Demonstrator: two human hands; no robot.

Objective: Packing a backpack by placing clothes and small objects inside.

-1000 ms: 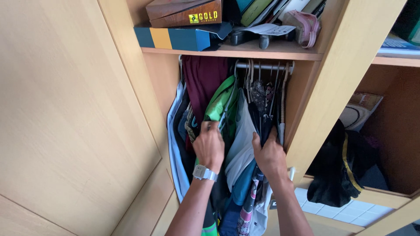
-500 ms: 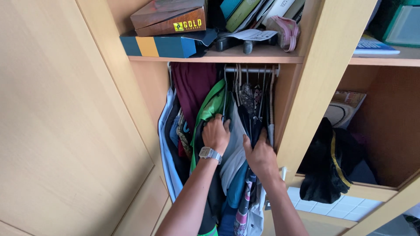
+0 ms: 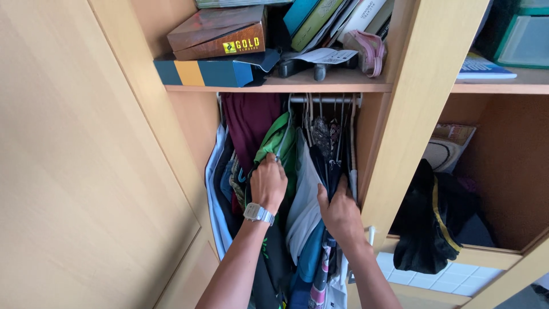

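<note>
A narrow wardrobe bay holds several clothes on hangers from a metal rail [image 3: 326, 98]. My left hand [image 3: 267, 184], with a silver wristwatch, is closed on the shoulder of a green garment [image 3: 278, 144] and pushes it left. My right hand [image 3: 339, 210] presses flat against dark garments [image 3: 323, 163] at the right of the rail, fingers slipped between them. A white garment [image 3: 304, 200] hangs in the gap between my hands. A maroon garment [image 3: 250, 123] hangs further left.
The open wooden door [image 3: 74, 171] fills the left. The shelf [image 3: 274, 87] above carries a brown box [image 3: 220, 33], a blue and yellow box [image 3: 206, 71], books and a pink pouch [image 3: 365, 50]. A black bundle [image 3: 432, 220] lies in the right compartment.
My left hand shifted left along the green garment, widening the gap. My right hand stayed on the dark clothes. The view tilted slightly.
</note>
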